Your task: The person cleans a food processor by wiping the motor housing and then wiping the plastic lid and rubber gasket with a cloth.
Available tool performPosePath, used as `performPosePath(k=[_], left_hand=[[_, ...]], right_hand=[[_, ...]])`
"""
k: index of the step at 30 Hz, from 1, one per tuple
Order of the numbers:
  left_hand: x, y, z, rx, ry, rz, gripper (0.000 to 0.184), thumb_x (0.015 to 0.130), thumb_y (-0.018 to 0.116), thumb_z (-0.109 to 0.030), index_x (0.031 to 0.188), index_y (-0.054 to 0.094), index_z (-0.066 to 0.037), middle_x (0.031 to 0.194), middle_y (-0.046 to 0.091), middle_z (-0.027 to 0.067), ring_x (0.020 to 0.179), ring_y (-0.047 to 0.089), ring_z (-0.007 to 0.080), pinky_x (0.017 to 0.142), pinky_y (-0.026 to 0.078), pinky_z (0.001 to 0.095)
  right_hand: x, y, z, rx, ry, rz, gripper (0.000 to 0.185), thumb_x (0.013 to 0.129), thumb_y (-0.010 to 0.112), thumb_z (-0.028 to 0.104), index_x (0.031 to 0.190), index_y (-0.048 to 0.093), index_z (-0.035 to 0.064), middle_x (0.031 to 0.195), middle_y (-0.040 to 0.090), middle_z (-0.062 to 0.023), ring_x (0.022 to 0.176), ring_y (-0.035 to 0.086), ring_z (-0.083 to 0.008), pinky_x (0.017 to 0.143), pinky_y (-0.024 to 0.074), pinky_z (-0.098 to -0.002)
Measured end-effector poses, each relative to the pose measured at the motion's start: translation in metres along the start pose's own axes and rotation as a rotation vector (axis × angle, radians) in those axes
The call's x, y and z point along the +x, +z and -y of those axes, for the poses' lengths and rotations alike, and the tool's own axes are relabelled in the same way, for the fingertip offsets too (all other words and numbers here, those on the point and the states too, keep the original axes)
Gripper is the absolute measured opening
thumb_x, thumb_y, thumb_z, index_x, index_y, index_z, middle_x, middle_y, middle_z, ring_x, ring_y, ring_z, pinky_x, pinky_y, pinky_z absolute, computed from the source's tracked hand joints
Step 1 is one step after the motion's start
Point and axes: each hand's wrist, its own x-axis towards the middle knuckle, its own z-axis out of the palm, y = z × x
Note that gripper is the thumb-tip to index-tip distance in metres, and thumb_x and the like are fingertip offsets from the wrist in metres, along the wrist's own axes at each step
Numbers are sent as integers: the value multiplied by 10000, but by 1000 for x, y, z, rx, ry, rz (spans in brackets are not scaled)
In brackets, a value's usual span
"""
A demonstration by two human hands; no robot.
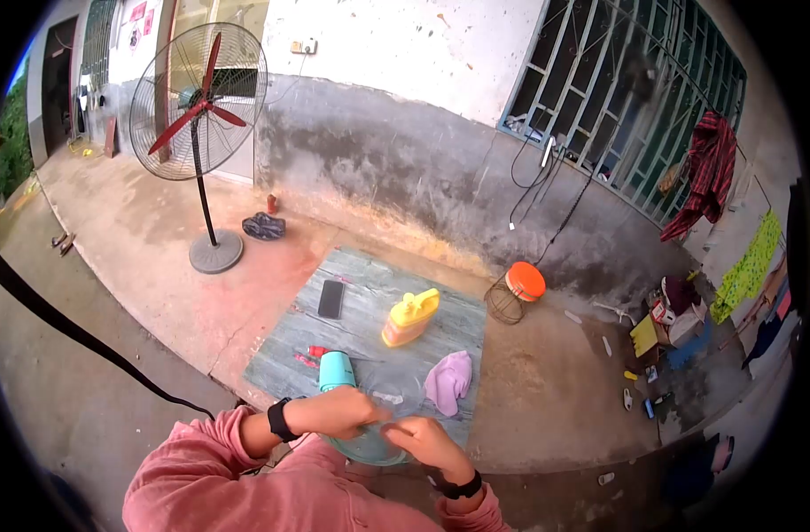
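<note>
Both hands meet close together above a clear greenish basin (369, 448) at the near edge of a grey table (290, 355). My left hand (347, 410) has its fingers curled; what they hold, if anything, is too small to make out. My right hand (420, 439) is beside it, fingers also bent inward around something unclear. Just beyond my left hand is a teal cup (336, 371), with a red item (317, 351) next to it. A transparent bowl-like object (396, 386) lies past the hands, and a pink cloth (448, 382) is to its right.
On the table are a yellow jug (410, 317) and a dark phone (331, 300). A large standing fan (199, 106) is at the back left, near a dark bag (263, 226). An orange-topped wire stand (525, 281) sits right of the table.
</note>
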Motion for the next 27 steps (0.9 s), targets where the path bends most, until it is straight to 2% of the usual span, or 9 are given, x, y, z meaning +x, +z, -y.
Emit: performPosePath(k=[3,6,8,10,14,20,22,24,27], left_hand=[[3,-2,1,61,-41,-35,319,634,690,-134,909,549,-56,673,581,105,625,571,306,526,435,361],[2,13,10,-59,-156,-258,303,629,740,-193,843,568,-63,628,545,86,571,553,242,510,417,328],[-2,14,4,-366,-336,-384,342,620,755,-260,804,572,-38,586,530,96,520,526,220,495,412,324],[-4,21,10,-418,-368,-430,355,622,765,-271,806,577,-33,577,500,71,519,488,182,494,400,308],[-3,38,12,-609,-444,-533,385,633,785,-299,809,581,-23,573,428,-4,539,403,86,500,368,262],[-8,53,22,-790,-540,-574,333,622,804,-224,804,604,-29,614,450,-33,588,405,57,510,363,248],[-7,62,28,-956,-532,-718,328,612,813,-184,820,617,-23,632,454,-48,594,399,48,511,359,229],[-6,32,12,-1269,-541,-842,255,665,762,-41,863,611,12,752,587,-6,669,521,58,601,449,212],[-1,34,5,-1283,-535,-921,281,677,734,14,922,596,20,821,608,20,711,557,80,634,483,233]], right_hand=[[10,6,6,-62,72,-175,228,816,603,234,748,616,17,598,590,-63,536,504,-89,485,379,-271],[9,8,22,82,6,-427,199,794,635,190,739,601,2,571,556,-41,533,486,-73,476,372,-266],[7,14,1,174,22,-446,198,804,621,148,701,570,-13,569,529,-20,532,460,-58,475,364,-248],[12,17,-7,407,28,-569,193,843,552,99,680,532,-2,586,484,29,531,408,-34,468,323,-213],[14,28,-11,480,19,-729,180,862,479,69,699,517,5,611,510,12,510,420,-44,471,338,-205],[15,39,-11,385,-29,-809,159,865,471,78,727,498,3,614,500,2,512,423,-51,459,341,-213],[15,43,1,372,-43,-844,160,869,462,82,732,489,3,615,496,-2,512,423,-53,456,341,-219],[13,51,17,348,-72,-965,164,852,494,59,710,463,-17,565,482,-8,513,421,-57,472,350,-239],[15,50,11,248,-96,-1072,124,861,443,17,748,434,-33,683,542,-74,600,462,-71,514,384,-224]])
